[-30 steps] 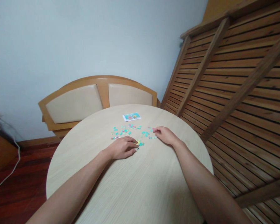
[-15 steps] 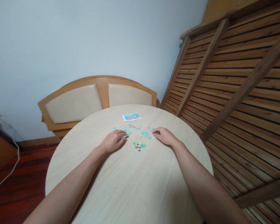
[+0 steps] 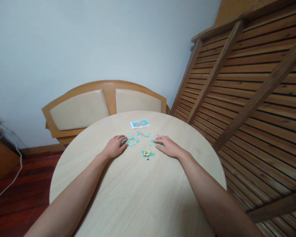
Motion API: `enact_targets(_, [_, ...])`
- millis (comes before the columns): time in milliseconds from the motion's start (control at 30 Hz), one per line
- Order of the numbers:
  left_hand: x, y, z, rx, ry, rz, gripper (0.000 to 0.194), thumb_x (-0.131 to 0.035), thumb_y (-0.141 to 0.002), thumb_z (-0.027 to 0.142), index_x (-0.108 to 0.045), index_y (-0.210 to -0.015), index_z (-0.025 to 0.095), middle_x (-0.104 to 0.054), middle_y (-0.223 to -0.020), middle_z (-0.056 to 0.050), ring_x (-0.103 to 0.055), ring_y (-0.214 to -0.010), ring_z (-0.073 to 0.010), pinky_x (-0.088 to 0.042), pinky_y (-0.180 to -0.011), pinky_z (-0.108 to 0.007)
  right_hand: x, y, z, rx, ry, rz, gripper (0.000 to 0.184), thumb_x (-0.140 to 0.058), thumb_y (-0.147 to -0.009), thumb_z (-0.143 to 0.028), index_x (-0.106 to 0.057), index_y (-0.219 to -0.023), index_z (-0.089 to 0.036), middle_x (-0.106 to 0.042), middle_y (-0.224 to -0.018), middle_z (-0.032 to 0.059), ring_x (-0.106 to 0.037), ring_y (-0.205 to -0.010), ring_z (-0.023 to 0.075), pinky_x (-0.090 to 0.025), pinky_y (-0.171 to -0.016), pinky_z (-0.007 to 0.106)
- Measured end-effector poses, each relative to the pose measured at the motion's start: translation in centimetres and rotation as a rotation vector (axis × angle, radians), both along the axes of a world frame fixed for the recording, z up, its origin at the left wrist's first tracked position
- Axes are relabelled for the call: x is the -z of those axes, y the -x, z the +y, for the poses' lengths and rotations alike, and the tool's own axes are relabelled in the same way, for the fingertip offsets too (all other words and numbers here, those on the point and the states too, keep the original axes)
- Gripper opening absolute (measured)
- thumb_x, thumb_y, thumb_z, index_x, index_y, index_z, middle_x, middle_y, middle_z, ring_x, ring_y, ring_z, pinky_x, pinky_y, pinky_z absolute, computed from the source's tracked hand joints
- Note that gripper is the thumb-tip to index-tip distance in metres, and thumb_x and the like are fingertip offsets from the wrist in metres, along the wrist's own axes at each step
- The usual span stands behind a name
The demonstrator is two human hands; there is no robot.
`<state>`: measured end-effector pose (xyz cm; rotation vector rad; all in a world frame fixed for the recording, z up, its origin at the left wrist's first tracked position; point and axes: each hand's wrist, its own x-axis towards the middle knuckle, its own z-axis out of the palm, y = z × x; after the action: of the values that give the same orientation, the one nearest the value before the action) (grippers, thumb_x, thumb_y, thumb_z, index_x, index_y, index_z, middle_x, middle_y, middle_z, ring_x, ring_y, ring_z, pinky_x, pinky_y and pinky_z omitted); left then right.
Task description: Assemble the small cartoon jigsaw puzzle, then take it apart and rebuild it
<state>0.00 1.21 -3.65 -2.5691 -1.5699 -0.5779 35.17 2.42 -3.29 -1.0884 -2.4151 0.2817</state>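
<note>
Small turquoise, pink and white jigsaw puzzle pieces (image 3: pixel 133 141) lie scattered on the round table. At their left edge is my left hand (image 3: pixel 115 146), its fingers apart over a few pieces and partly hiding them. My right hand (image 3: pixel 169 146) rests over the right-hand pieces (image 3: pixel 151 141), fingers spread, with no piece visibly gripped. Between the hands and closer to me, a joined puzzle section (image 3: pixel 147 153) shows a yellow cartoon figure on turquoise. Behind the loose pieces lies a picture card (image 3: pixel 140 124) with pink and yellow figures.
The pale round wooden table (image 3: pixel 138 194) fills the middle of the view. A headboard with cream panels (image 3: pixel 80 110) stands behind it against the wall. On the right leans a slatted wooden frame (image 3: pixel 236 89). A white cable (image 3: pixel 21 161) hangs at the left.
My left hand has left the joined section and moved left to the loose pieces, uncovering the yellow figure. My right hand has shifted slightly left and down, its fingers opening from a pinch.
</note>
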Motion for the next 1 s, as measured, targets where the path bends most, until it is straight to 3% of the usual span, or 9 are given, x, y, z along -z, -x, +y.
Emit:
enact_targets(133, [0.3,-0.3,0.2,0.068,-0.007,-0.016,0.050,-0.041,-0.100,0.046,-0.057,-0.137,0.016,-0.057,-0.141,-0.015,-0.053,-0.131,-0.0278,-0.039,-0.113,-0.048,-0.1,0.1,0.0,0.002,0.016,-0.018,0.033,-0.059,-0.093,-0.032,-0.070,-0.122,-0.022,-0.064,-0.128,0.0122,-0.054,-0.124,0.0270,-0.039,-0.110,0.046])
enact_targets(267, [0.3,-2.5,-0.6,0.192,0.014,0.023,0.049,-0.040,-0.101,0.046,-0.054,-0.140,0.020,-0.053,-0.147,-0.012,-0.047,-0.136,-0.0303,-0.034,-0.115,-0.054,0.1,0.1,0.1,0.005,0.016,-0.014,0.033,-0.059,-0.093,-0.032,-0.070,-0.122,-0.020,-0.065,-0.128,0.0126,-0.053,-0.125,0.0274,-0.040,-0.110,0.046])
enact_targets(367, [-0.3,-4.1,-1.7,0.244,0.024,0.041,0.046,-0.041,-0.101,0.047,-0.059,-0.136,0.022,-0.059,-0.140,-0.011,-0.047,-0.135,-0.0317,-0.036,-0.112,-0.055,0.3,0.2,0.2,0.006,0.017,0.000,0.032,-0.060,-0.093,-0.032,-0.071,-0.120,-0.020,-0.065,-0.127,0.0126,-0.053,-0.125,0.0277,-0.039,-0.110,0.047])
enact_targets(567, [-1.7,-5.3,-2.9,0.376,-0.011,0.052,0.038,-0.041,-0.103,0.042,-0.067,-0.124,0.022,-0.066,-0.127,-0.011,-0.056,-0.123,-0.0261,-0.040,-0.109,-0.046,0.1,0.2,0.0,-0.002,0.014,0.003,0.031,-0.060,-0.092,-0.032,-0.071,-0.120,-0.022,-0.066,-0.126,0.0120,-0.054,-0.124,0.0274,-0.039,-0.110,0.047])
enact_targets(1000, [-1.9,-5.5,-2.8,0.400,-0.005,0.050,0.039,-0.034,-0.105,0.033,-0.069,-0.115,0.019,-0.070,-0.122,-0.010,-0.062,-0.116,-0.0232,-0.044,-0.106,-0.044,0.5,0.0,0.5,-0.017,0.005,0.012,0.030,-0.061,-0.092,-0.032,-0.071,-0.118,-0.021,-0.067,-0.124,0.0124,-0.055,-0.123,0.0279,-0.038,-0.109,0.048])
